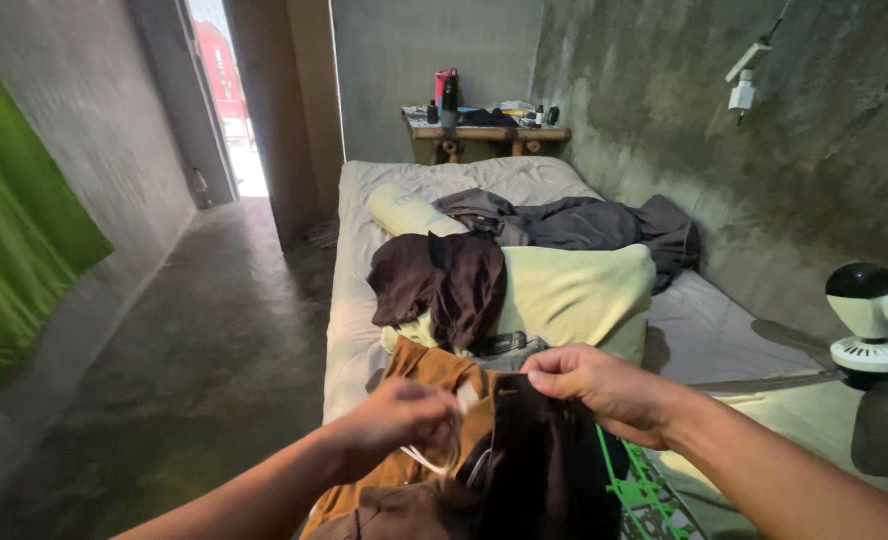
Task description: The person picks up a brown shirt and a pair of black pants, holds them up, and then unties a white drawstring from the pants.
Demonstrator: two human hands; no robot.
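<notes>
Dark brown garment (549, 470) hangs at lower centre, its top edge pinched shut in the right hand (589, 385). Left hand (399, 420) is closed on a white hanger (434, 462) just beside it. One slack pinch and the cloth likely drops onto the tan shirt (429, 380) on the bed (354, 300); the green hanger (644, 495) could snag the hem.

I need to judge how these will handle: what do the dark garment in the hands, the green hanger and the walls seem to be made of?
Dark brown garment: soft matte woven cloth, by its limp folds; the right hand pinches its top edge. Green hanger: likely moulded plastic, thin, bright and uniform. Wall: bare grey cement render, mottled and matte.
</notes>
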